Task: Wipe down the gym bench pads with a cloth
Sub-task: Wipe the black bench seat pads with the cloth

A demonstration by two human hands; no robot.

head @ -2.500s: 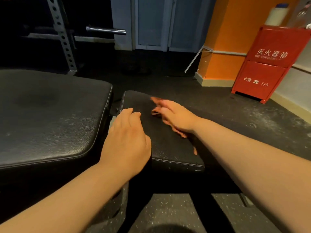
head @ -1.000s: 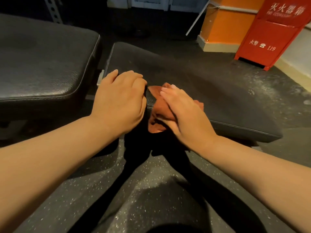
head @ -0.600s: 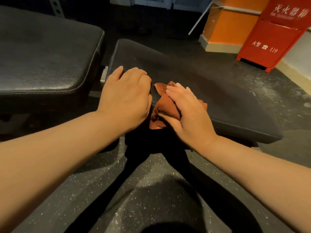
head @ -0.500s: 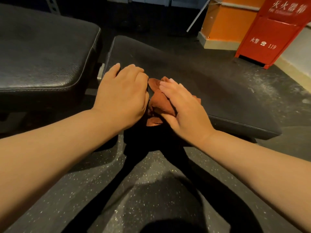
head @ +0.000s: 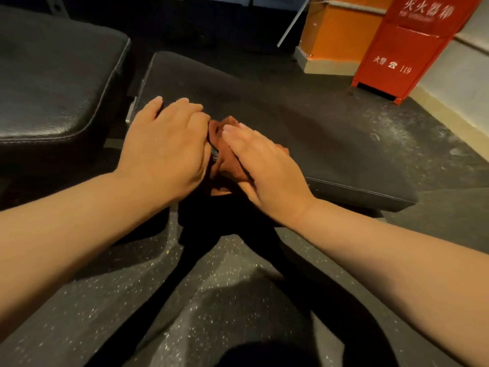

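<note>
From the head view, the right hand point(head: 264, 165) lies flat with straight fingers, pressing a crumpled rust-orange cloth point(head: 229, 165) onto the near edge of the black textured vinyl seat pad point(head: 291, 115). The left hand point(head: 166, 144) rests just beside it on the pad's corner with its fingers bent. I cannot tell whether it grips. A larger black pad point(head: 53, 75) sits to the left.

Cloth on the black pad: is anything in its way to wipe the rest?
Nothing visible ahead: the right hand presses the cloth at the near edge of the seat pad, whose top beyond lies bare. Only the left hand rests close beside the cloth, on its left.
</note>
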